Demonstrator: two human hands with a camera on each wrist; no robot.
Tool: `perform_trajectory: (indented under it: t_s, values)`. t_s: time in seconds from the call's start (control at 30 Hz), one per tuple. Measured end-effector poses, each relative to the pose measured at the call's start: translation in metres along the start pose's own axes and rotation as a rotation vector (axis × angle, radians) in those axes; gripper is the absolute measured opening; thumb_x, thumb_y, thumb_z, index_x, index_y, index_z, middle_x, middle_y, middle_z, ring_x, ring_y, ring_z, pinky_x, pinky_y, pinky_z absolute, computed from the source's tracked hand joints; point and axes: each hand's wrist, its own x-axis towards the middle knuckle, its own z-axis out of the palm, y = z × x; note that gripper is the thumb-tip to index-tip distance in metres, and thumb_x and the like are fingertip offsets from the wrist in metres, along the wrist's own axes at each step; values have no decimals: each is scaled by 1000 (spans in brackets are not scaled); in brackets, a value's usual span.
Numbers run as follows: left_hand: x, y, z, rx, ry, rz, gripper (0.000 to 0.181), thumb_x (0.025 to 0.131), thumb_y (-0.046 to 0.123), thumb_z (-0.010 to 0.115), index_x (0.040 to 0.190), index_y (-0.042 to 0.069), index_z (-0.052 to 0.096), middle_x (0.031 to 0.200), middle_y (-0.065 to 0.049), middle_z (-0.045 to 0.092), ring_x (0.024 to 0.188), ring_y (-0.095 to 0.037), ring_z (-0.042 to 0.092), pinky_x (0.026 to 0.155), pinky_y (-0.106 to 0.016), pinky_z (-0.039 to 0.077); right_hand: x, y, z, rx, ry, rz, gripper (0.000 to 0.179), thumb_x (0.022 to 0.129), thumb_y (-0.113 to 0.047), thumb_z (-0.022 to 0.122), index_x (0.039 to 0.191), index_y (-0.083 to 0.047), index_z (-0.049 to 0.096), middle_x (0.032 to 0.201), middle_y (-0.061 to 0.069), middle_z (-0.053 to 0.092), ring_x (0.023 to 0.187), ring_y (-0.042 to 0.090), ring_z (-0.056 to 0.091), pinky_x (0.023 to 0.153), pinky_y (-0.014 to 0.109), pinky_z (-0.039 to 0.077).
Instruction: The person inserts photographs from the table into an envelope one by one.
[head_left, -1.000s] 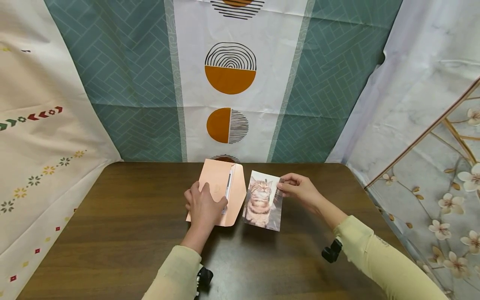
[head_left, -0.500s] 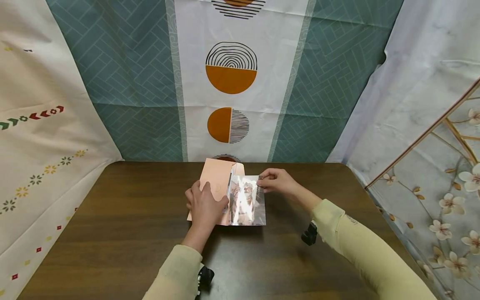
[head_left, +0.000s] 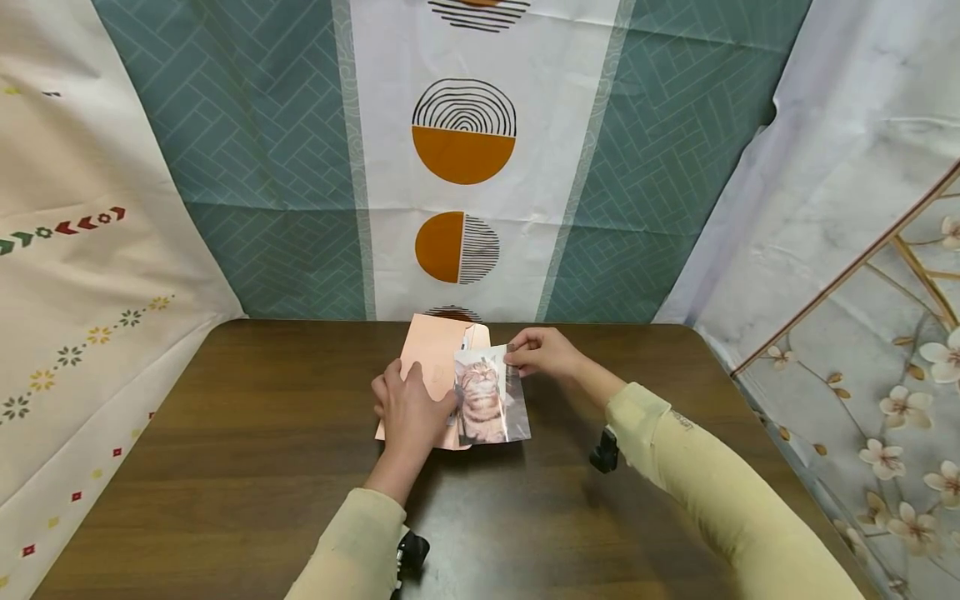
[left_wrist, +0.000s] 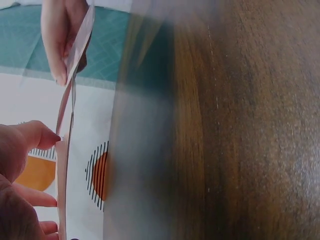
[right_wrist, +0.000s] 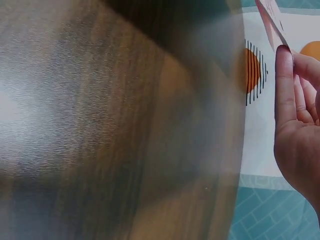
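The left hand (head_left: 411, 412) grips a peach envelope (head_left: 437, 350), fingers spread over its face and thumb at its mouth on the right. Edge-on in the left wrist view, the envelope (left_wrist: 62, 185) has the left thumb and fingers (left_wrist: 37, 134) against one side. Between right thumb and fingers, the right hand (head_left: 546, 353) pinches the upper right corner of a cat photo (head_left: 483, 398). The photo overlaps the envelope's open flap, its left edge at the mouth by the left thumb. Whether that edge is inside, I cannot tell. A pale strip of contents (head_left: 465, 342) shows at the mouth.
A dark brown wooden table (head_left: 247, 467) lies beneath both hands. Behind it hangs a green and white patterned curtain (head_left: 465, 200). Patterned cloths hang at the left (head_left: 82, 275) and right (head_left: 847, 333). Each wrist wears a small black camera (head_left: 603, 452).
The right hand has brought the cat photo leftward from beside the envelope to over its flap, up to the mouth. The left hand and envelope have stayed almost still.
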Motion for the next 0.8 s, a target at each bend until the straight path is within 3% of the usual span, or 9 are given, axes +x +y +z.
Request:
perform_trajectory:
  t_s: [0.1,0.33,0.6,0.8]
  values:
    - [0,0,-1,4,1,-4,69,84,29,85,138,-7,63,155,-30,42,139,-52,33,95,-72,40,2,-4,0,-14,-2,-8,12,97,-3,76,105,1,68,85,2,72,77,13,70,74,31,63]
    - [1,0,-4,8,3,-12,68,85,28,85,138,-7,63,155,-30,42,139,-52,33,95,-72,40,1,-10,-3,-63,-18,10,12,97,-1,76,105,0,67,83,2,71,75,14,70,84,47,63]
    - [2,2,-3,4,6,-1,67,84,27,85,137,-8,63,154,-30,43,139,-52,33,96,-72,40,1,-5,-9,-58,-43,7,10,96,0,76,101,-1,67,82,2,70,75,14,70,72,31,62]
    - [0,3,-1,-2,5,6,67,84,28,85,137,-7,64,155,-30,43,138,-52,33,95,-72,40,3,-8,-7,-21,-29,20,13,98,-1,75,108,0,67,88,3,71,80,15,70,80,37,63]
